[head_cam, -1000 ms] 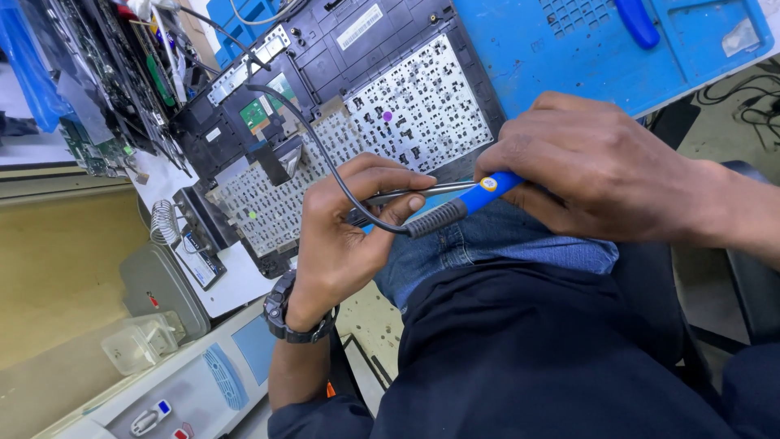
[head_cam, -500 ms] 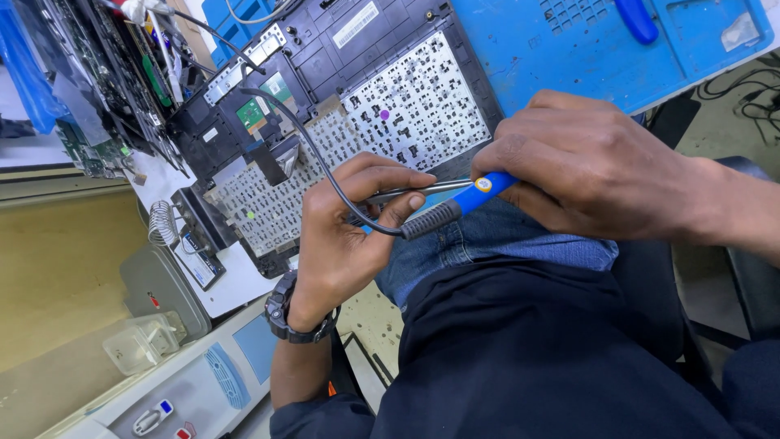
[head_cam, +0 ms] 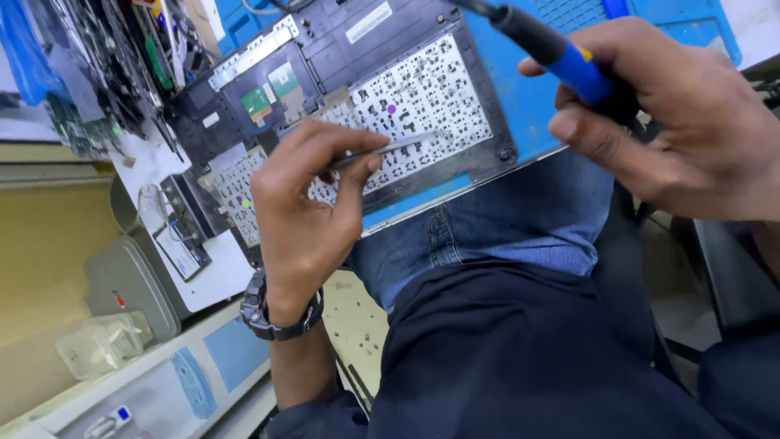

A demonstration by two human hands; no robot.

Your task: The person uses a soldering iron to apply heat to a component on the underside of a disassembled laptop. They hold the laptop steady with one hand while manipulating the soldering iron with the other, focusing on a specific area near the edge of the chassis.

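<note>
An opened laptop base [head_cam: 341, 106] lies upside down on a blue work mat [head_cam: 536, 97], showing the white back of its keyboard and a small green board. My left hand [head_cam: 313, 215], with a black wristwatch, pinches metal tweezers [head_cam: 390, 149] whose tip rests over the keyboard back. My right hand [head_cam: 674, 122] grips a soldering iron [head_cam: 561, 53] with a blue and black handle, raised above the mat's right part and pointing up-left. The iron's tip is cut off at the top edge.
Tools, cables and circuit boards [head_cam: 106, 73] crowd the bench at upper left. A white tray [head_cam: 195, 252] with parts sits left of the laptop. A grey box [head_cam: 130, 284] and a clear plastic container [head_cam: 97, 345] lie lower left. My lap in dark clothing fills the bottom.
My right hand lifted the soldering iron away from the tweezers, up and to the right. My left hand moved the tweezers up over the keyboard back. The view shifted closer.
</note>
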